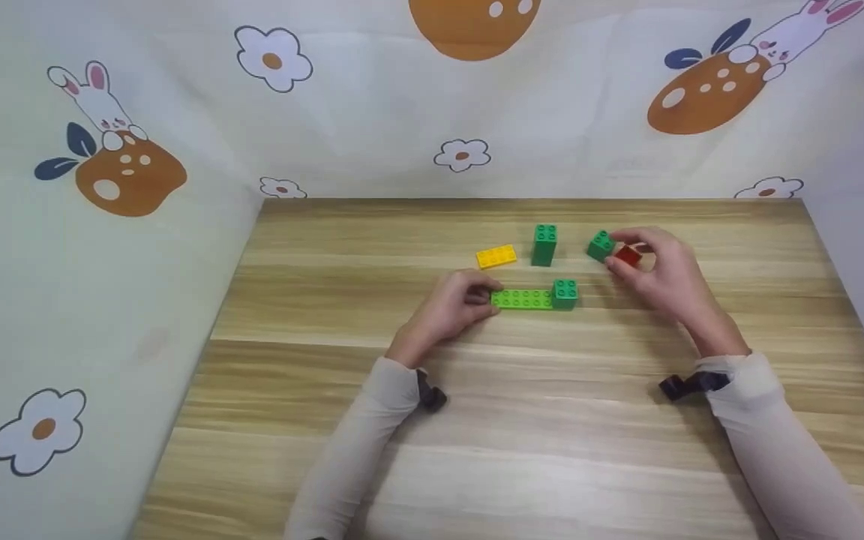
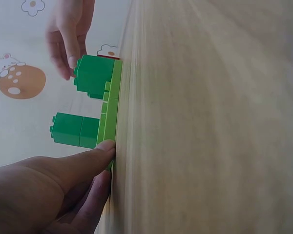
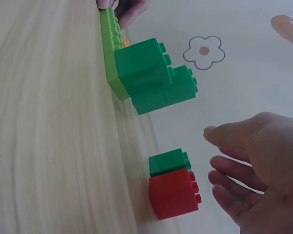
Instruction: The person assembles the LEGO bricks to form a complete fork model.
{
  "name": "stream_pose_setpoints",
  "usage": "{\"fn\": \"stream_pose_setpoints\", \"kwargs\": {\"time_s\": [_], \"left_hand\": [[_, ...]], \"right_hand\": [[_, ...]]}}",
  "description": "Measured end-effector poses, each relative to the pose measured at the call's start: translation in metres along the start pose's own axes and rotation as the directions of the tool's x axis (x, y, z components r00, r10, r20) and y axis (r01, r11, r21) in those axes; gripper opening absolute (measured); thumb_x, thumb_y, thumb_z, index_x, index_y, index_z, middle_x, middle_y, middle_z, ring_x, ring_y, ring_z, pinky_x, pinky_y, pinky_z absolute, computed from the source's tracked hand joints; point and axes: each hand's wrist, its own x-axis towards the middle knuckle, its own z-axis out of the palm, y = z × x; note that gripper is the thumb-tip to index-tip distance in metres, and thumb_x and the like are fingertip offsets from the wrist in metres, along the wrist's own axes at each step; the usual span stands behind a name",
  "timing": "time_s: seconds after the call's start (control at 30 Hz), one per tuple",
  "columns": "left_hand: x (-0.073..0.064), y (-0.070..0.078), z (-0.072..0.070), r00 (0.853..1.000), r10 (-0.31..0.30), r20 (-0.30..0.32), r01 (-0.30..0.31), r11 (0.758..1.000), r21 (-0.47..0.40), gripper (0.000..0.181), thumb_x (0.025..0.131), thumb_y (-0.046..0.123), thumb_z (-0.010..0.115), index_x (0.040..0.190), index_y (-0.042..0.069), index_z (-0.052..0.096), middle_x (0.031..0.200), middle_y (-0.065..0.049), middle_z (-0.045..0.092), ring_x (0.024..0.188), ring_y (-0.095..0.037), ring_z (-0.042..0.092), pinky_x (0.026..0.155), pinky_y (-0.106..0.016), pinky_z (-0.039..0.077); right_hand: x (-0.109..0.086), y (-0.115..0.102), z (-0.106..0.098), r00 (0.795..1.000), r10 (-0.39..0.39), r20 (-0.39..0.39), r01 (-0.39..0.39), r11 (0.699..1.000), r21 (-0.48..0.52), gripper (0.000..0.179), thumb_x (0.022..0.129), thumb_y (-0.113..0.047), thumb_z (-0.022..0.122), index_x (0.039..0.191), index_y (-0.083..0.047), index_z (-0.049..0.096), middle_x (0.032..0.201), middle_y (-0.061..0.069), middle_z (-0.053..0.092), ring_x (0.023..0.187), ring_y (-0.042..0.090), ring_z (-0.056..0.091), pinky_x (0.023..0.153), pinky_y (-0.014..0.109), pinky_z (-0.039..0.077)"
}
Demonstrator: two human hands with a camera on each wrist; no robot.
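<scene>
A long light green building-block plate [image 1: 520,300] lies on the table with a green brick [image 1: 565,293] on its right end. My left hand [image 1: 460,304] pinches the plate's left end between thumb and fingers, as the left wrist view [image 2: 106,145] also shows. Over a red brick [image 3: 173,194] and a loose green brick [image 1: 601,246], my right hand [image 1: 661,270] hovers with fingers spread apart. In the right wrist view a gap separates its fingers [image 3: 234,168] from both bricks, which stand side by side.
Behind the plate stands a tall green stack [image 1: 544,246], with a flat yellow brick [image 1: 496,256] to its left. The wood-grain table [image 1: 552,450] ends at a printed cloth backdrop [image 1: 372,112] at the back and sides.
</scene>
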Motion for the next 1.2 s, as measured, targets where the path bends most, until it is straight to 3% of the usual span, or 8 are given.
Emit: {"fn": "stream_pose_setpoints", "kwargs": {"time_s": [0.13,0.5,0.87,0.9,0.93,1.0,1.1,1.2], "left_hand": [[0.000,0.000,0.000,1.000,0.003,-0.003,-0.003,1.000,0.010,0.034,0.093,0.002,0.083,0.126,0.002,0.077,0.127,-0.015,0.076,0.110,-0.023,0.077,0.096,-0.025,0.065],[0.000,0.000,0.000,1.000,0.007,-0.010,-0.007,1.000,0.024,0.033,0.093,0.002,0.084,0.126,0.002,0.078,0.126,-0.014,0.076,0.109,-0.022,0.078,0.096,-0.025,0.065],[0.000,0.001,0.000,1.000,0.008,-0.010,-0.008,1.000,0.007,0.034,0.093,0.000,0.083,0.126,0.001,0.077,0.125,-0.015,0.076,0.108,-0.023,0.077,0.096,-0.025,0.064],[0.000,0.001,0.000,1.000,0.008,-0.010,-0.008,1.000,0.005,0.034,0.093,0.000,0.083,0.126,0.001,0.077,0.126,-0.015,0.076,0.109,-0.023,0.077,0.097,-0.025,0.064],[0.000,0.001,0.000,1.000,0.006,-0.011,-0.006,1.000,0.006,0.033,0.093,0.000,0.083,0.126,0.001,0.077,0.126,-0.015,0.076,0.109,-0.023,0.077,0.097,-0.025,0.064],[0.000,0.001,0.000,1.000,0.003,-0.012,-0.002,1.000,0.010,0.033,0.093,0.001,0.083,0.126,0.001,0.077,0.126,-0.015,0.076,0.110,-0.023,0.077,0.097,-0.025,0.064],[0.001,0.001,0.000,1.000,-0.003,-0.016,0.003,1.000,0.022,0.033,0.093,0.001,0.083,0.126,0.002,0.077,0.126,-0.014,0.076,0.109,-0.023,0.077,0.096,-0.025,0.064],[0.000,0.001,0.000,1.000,-0.004,-0.014,0.005,1.000,0.020,0.034,0.093,0.001,0.083,0.126,0.002,0.077,0.127,-0.014,0.076,0.109,-0.023,0.077,0.096,-0.025,0.064]], "right_hand": [[0.001,0.007,0.000,1.000,-0.002,-0.001,0.001,1.000,-0.017,0.042,0.094,-0.009,0.085,0.132,0.001,0.071,0.132,0.026,0.070,0.121,0.045,0.066,0.107,0.065,0.054],[0.002,0.022,0.000,0.999,0.035,0.032,-0.034,0.998,-0.047,0.048,0.091,-0.006,0.087,0.134,0.005,0.067,0.128,0.025,0.071,0.114,0.041,0.072,0.100,0.060,0.060],[0.001,0.022,-0.002,0.991,0.117,0.058,-0.113,0.991,-0.064,0.049,0.094,-0.011,0.085,0.136,0.005,0.066,0.128,0.027,0.073,0.116,0.040,0.072,0.103,0.058,0.060],[0.001,0.023,-0.002,0.991,0.118,0.055,-0.115,0.991,-0.066,0.048,0.094,-0.011,0.085,0.136,0.005,0.066,0.127,0.026,0.073,0.116,0.040,0.072,0.102,0.049,0.062],[0.001,0.023,-0.002,0.992,0.117,0.051,-0.113,0.991,-0.068,0.048,0.094,-0.012,0.085,0.135,0.004,0.067,0.126,0.027,0.073,0.115,0.040,0.072,0.101,0.048,0.063],[0.001,0.023,-0.001,0.993,0.112,0.043,-0.109,0.992,-0.071,0.048,0.093,-0.012,0.086,0.134,0.004,0.068,0.125,0.026,0.074,0.114,0.039,0.073,0.097,0.029,0.063],[0.001,0.023,-0.001,0.994,0.104,0.030,-0.102,0.992,-0.067,0.046,0.093,-0.013,0.087,0.133,0.003,0.069,0.122,0.025,0.075,0.112,0.037,0.073,0.086,0.006,0.051],[0.001,0.021,-0.001,0.996,0.093,0.016,-0.091,0.993,-0.069,0.044,0.093,-0.015,0.087,0.131,0.002,0.071,0.120,0.023,0.076,0.111,0.035,0.074,0.083,0.002,0.048]]}}
